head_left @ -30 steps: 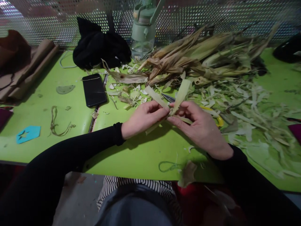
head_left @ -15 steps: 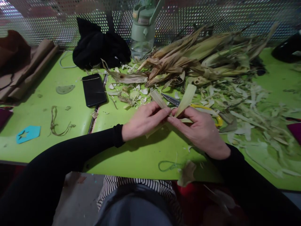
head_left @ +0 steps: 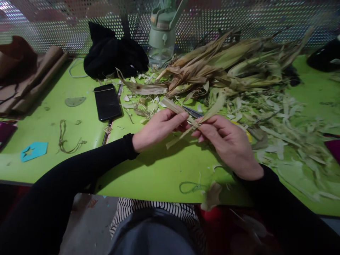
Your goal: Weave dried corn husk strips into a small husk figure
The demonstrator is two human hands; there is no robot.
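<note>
My left hand [head_left: 159,128] and my right hand [head_left: 225,140] meet over the green table [head_left: 159,170], both pinching crossed strips of pale corn husk [head_left: 209,111]. The left fingers hold one strip that sticks out up and to the left. The right fingers pinch the strip that runs up to the right and down to a loose end below the hands. Just behind the hands lie scissors with a yellow handle [head_left: 245,132], partly hidden by my right hand.
A heap of dry corn husks [head_left: 225,65] and cut scraps [head_left: 278,117] covers the right and back. A black phone [head_left: 107,102], black cloth [head_left: 114,53], a pale green bottle [head_left: 162,35] and a blue star-cut card [head_left: 34,150] lie left. Perforated metal screen behind.
The right-hand husk strip has tipped from nearly upright to lying low toward the right. Both hands shifted slightly left and turned, staying pinched on the strips.
</note>
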